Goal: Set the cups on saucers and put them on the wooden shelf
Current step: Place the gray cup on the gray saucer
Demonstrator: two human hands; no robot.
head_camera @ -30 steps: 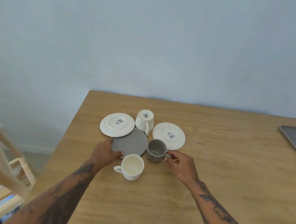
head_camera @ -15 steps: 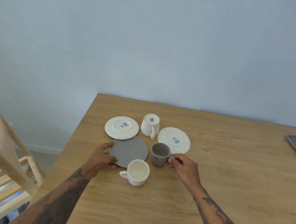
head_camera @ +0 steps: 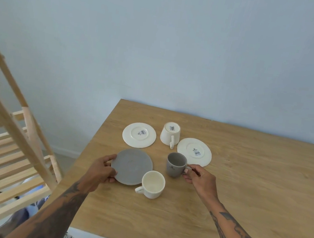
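Leftmost, the wooden shelf (head_camera: 7, 159) stands beside the desk (head_camera: 241, 200). Next, the left hand (head_camera: 103, 169) has its fingers clamped on the near-left rim of the grey saucer (head_camera: 132, 166), which lies flat (a white cup (head_camera: 152, 184) sits upright just beside it). Farther right, the right hand (head_camera: 201, 179) pinches the handle of the upright grey cup (head_camera: 176, 164), apart from the saucer.

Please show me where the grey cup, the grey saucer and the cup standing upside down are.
grey cup (head_camera: 175, 166): head view, on its outer wall.
grey saucer (head_camera: 131, 165): head view, on its middle.
upside-down white cup (head_camera: 170, 135): head view, on its side wall.
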